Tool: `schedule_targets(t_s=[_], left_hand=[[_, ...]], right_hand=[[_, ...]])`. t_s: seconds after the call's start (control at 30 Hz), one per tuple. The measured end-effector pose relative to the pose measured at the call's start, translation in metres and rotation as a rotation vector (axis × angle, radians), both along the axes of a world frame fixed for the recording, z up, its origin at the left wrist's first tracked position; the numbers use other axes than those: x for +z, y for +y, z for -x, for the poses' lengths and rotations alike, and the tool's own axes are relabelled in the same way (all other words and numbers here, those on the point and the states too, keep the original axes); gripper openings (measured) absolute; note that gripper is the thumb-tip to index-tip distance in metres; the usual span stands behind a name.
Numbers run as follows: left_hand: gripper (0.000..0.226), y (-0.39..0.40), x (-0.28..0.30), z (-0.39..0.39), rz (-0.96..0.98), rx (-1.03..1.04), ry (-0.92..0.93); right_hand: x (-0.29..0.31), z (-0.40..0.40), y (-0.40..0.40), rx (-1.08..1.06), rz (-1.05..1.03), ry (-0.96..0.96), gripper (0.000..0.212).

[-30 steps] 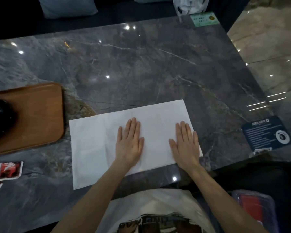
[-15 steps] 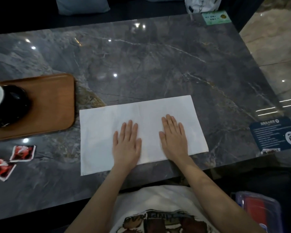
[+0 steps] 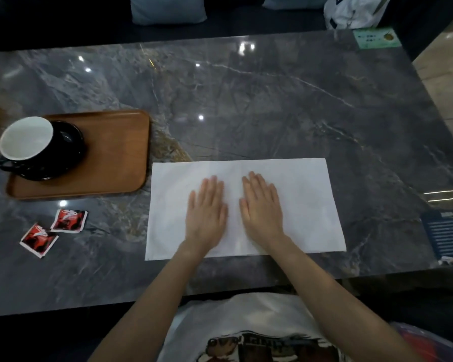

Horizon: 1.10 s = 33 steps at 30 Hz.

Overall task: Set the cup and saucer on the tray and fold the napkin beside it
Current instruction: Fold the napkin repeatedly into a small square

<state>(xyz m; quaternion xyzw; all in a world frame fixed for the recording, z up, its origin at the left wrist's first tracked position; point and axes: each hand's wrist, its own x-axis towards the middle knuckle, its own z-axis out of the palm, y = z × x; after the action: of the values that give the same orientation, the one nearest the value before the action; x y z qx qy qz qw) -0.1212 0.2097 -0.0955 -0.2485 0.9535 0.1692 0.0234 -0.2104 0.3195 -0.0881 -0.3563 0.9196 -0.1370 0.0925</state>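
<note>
A white napkin (image 3: 298, 205) lies flat as a wide rectangle on the grey marble table, just right of the wooden tray (image 3: 115, 163). My left hand (image 3: 207, 212) and my right hand (image 3: 262, 207) press palm-down on its middle, side by side, fingers spread slightly, holding nothing. A black cup (image 3: 26, 139) with a white inside stands on a black saucer (image 3: 66, 158) at the left part of the tray.
Two red sachets (image 3: 54, 228) lie on the table in front of the tray. A dark blue card (image 3: 447, 231) sits at the right table edge, a green card (image 3: 377, 39) at the far right corner. Cushions and a white bag (image 3: 351, 11) lie beyond the table.
My right hand has slid left across the napkin until it lies next to my left hand. The view has swung left, bringing the tray, cup and sachets into sight.
</note>
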Motion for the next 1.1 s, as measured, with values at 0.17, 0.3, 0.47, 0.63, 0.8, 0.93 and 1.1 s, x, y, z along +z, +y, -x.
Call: schedule_targets(t_s=[0.17,0.3,0.47,0.63,0.8,0.93,1.1], left_hand=[[0.054,-0.014,-0.013,0.015,0.029,-0.088,-0.043],[0.052,-0.066,-0.014,0.009,0.048,0.192,-0.014],[0.058,-0.09,-0.013,0.006,0.055,0.331,-0.07],[0.057,-0.043,0.0,0.026,0.053,0.199,0.033],[0.056,0.025,-0.003,0.038,-0.017,-0.179,0.034],[0.057,0.037,-0.013,0.038,-0.052,-0.197,-0.019],[0.059,0.037,-0.014,0.038,-0.047,-0.2,-0.03]], right_hand=[[-0.015,0.007,-0.005,0.066,-0.107,-0.017,0.056],[-0.019,0.007,0.0,0.096,-0.11,-0.001,0.057],[-0.017,0.007,0.0,0.084,-0.084,-0.005,0.057],[-0.01,0.011,-0.002,0.083,0.04,-0.091,0.051],[0.019,0.047,0.012,-0.248,0.451,-0.189,0.028],[0.028,0.095,0.041,-0.41,0.254,-0.072,0.033],[0.028,0.135,0.062,-0.358,-0.072,-0.119,0.055]])
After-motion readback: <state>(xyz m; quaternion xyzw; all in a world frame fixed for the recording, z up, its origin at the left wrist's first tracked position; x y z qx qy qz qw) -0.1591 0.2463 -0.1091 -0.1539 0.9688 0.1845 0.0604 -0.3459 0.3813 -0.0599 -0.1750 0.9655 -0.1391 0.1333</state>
